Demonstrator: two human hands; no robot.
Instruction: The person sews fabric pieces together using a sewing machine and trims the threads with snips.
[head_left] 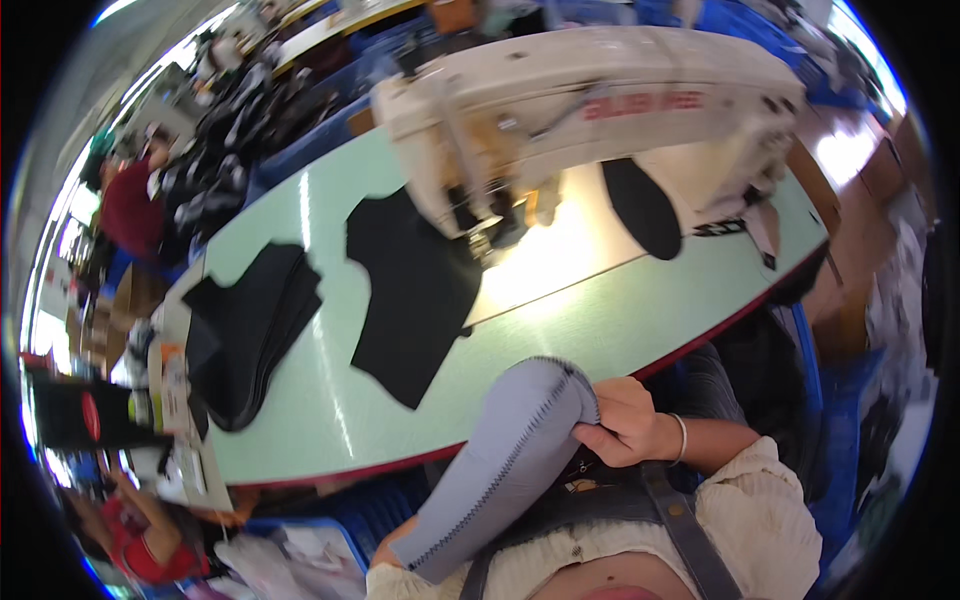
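A grey fabric piece (500, 450) with a dark zigzag seam is drawn over my left forearm like a sleeve. It hides my left hand, so its fingers cannot be seen; only a little of the left arm (390, 545) shows at the lower end. Closed on the fabric's edge near its rounded far end is my right hand (625, 422), thumb and fingers pinched together. Both arms are in front of the pale green table's near edge. Beyond them stands a white sewing machine (600, 110), its needle area lit by a lamp.
On the table (320, 380) lie a stack of black cut pieces (250, 330), a black piece (410, 300) beside the needle and a black oval piece (643, 210) under the machine arm. Scissors (765, 235) rest at right. Other people (135, 210) work at left near blue bins.
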